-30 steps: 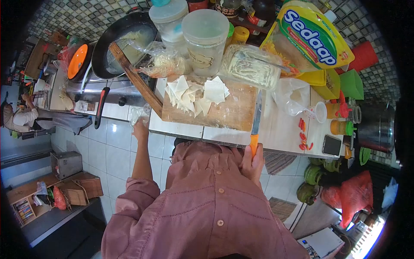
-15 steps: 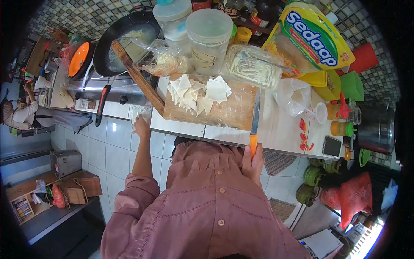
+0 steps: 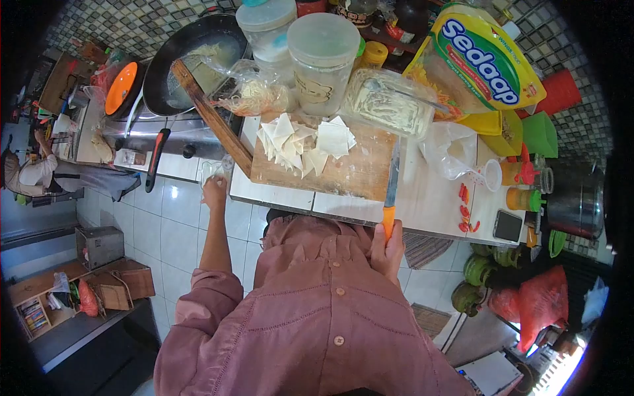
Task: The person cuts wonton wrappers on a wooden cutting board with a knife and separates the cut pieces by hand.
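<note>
My right hand [image 3: 387,245] is wrapped round the orange handle of a knife [image 3: 393,181], whose blade lies along the right edge of the wooden cutting board [image 3: 363,173]. Pale dough pieces are heaped on the board [image 3: 287,143], with a neat stack of squares [image 3: 335,136] to their right. My left hand [image 3: 214,190] is at the counter's front edge, left of the board, with its fingers bent over a small clear plastic item [image 3: 210,170]. Whether the fingers grip it is too small to tell.
A wooden bar [image 3: 210,115] slants beside a black pan [image 3: 173,79] on the stove. Behind the board are a lidded container [image 3: 322,63] and a smeared tray [image 3: 388,104]. Cut red chillies [image 3: 465,211] and a phone [image 3: 508,226] lie at right. Another person [image 3: 39,173] is far left.
My left hand has shifted slightly up at the counter's edge, over the plastic item. My right hand and the knife have barely moved.
</note>
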{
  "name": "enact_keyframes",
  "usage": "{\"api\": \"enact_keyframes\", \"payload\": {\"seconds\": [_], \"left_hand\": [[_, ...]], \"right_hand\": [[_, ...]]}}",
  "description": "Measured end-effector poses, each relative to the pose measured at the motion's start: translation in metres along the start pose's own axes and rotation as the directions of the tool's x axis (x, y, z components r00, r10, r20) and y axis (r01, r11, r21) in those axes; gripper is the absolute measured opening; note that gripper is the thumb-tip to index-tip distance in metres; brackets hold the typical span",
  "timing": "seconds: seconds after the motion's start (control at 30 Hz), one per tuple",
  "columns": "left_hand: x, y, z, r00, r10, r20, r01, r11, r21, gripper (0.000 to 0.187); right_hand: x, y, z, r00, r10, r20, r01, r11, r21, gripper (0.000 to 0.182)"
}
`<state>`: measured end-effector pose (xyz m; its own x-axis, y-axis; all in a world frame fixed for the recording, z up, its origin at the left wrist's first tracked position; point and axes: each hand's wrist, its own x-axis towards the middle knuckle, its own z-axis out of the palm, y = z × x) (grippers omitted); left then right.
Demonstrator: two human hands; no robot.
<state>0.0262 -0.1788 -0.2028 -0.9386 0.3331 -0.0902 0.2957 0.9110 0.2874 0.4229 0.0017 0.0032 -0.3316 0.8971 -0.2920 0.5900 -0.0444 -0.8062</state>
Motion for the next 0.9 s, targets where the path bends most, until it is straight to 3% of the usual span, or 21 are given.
{"api": "enact_keyframes", "payload": {"seconds": [0.07,0.2,0.3,0.4,0.47,0.5,0.57,0.63,0.7,0.73,0.8,0.9], "left_hand": [[0.001,-0.008,0.011,0.990,0.076,-0.115,-0.086,0.993,-0.079,0.017],[-0.007,0.006,0.000,0.994,0.021,-0.111,-0.026,0.999,-0.043,0.015],[-0.003,-0.007,0.006,0.987,0.081,-0.136,-0.097,0.989,-0.116,0.013],[-0.007,-0.008,-0.002,0.963,0.211,-0.167,-0.234,0.963,-0.133,0.012],[-0.003,-0.015,-0.009,0.898,0.396,-0.191,-0.435,0.867,-0.245,0.012],[-0.008,-0.008,-0.019,0.898,0.397,-0.192,-0.435,0.866,-0.245,0.012],[-0.025,0.012,-0.053,0.996,0.082,-0.029,-0.084,0.826,-0.557,0.014],[-0.036,0.019,-0.078,0.998,0.067,-0.018,-0.064,0.775,-0.629,0.017],[-0.054,0.043,-0.118,0.987,-0.107,0.122,0.151,0.329,-0.932,0.017],[-0.063,0.056,-0.137,0.987,-0.105,0.120,0.148,0.328,-0.933,0.017],[-0.080,0.082,-0.172,0.992,-0.113,-0.061,-0.028,0.268,-0.963,0.014],[-0.097,0.117,-0.210,0.995,-0.012,-0.095,-0.091,0.188,-0.978,0.011]], "right_hand": [[0.000,-0.003,0.000,1.000,-0.016,-0.005,0.016,1.000,-0.006,0.026],[0.001,-0.003,-0.002,1.000,-0.005,0.001,0.005,1.000,-0.010,0.026],[0.001,-0.007,-0.004,0.996,0.090,0.024,-0.090,0.996,-0.022,0.026],[0.002,0.002,-0.003,0.998,0.063,0.028,-0.064,0.998,0.013,0.027],[0.003,0.001,-0.004,0.998,0.059,0.020,-0.059,0.998,0.007,0.027],[0.003,0.000,-0.005,0.998,0.054,0.012,-0.054,0.999,0.000,0.027],[0.003,-0.001,-0.006,0.997,0.079,0.017,-0.079,0.997,0.002,0.027],[0.004,0.000,-0.006,0.994,0.105,0.020,-0.105,0.994,0.006,0.027],[0.005,0.004,-0.006,0.999,0.052,0.009,-0.052,0.998,0.038,0.027],[0.006,0.002,-0.007,0.999,0.051,0.008,-0.051,0.998,0.040,0.027],[0.006,-0.002,-0.009,0.999,0.043,0.001,-0.043,0.996,0.076,0.027],[0.008,0.001,-0.011,0.999,0.051,0.016,-0.052,0.998,0.039,0.027]]}}
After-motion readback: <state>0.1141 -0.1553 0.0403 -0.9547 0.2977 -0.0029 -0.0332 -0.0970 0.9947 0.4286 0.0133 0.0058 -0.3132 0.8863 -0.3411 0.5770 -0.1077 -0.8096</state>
